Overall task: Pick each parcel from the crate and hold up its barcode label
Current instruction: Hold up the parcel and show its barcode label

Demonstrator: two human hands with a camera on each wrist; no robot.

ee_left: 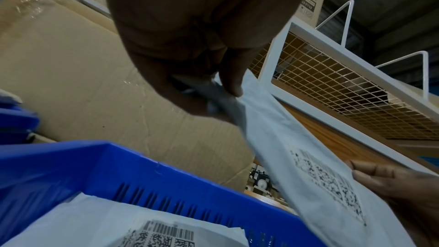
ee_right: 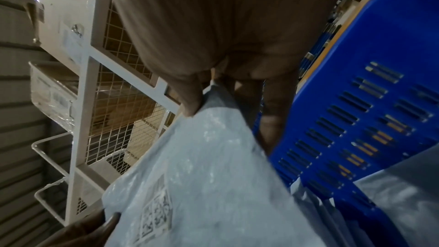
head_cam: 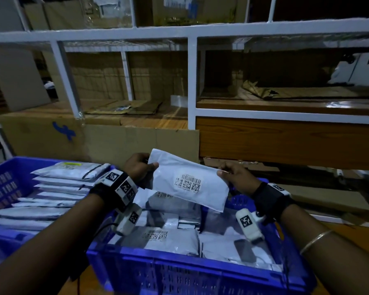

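Observation:
A flat white parcel (head_cam: 190,179) hangs above the blue crate (head_cam: 179,271), its barcode label (head_cam: 188,183) facing me. My left hand (head_cam: 140,167) pinches the parcel's upper left corner between thumb and fingers. My right hand (head_cam: 232,174) pinches its right edge. In the left wrist view the left hand (ee_left: 213,89) grips the parcel (ee_left: 285,157) at its crumpled corner, and the label (ee_left: 327,181) shows. In the right wrist view the right hand (ee_right: 202,100) holds the parcel (ee_right: 202,176) by its top corner. More white parcels (head_cam: 168,237) lie in the crate.
A second blue crate (head_cam: 6,184) at the left holds several stacked parcels (head_cam: 58,188). A white metal shelf rack (head_cam: 192,81) with cardboard boxes (head_cam: 41,133) stands close behind both crates. A wooden board (head_cam: 285,139) runs along the right.

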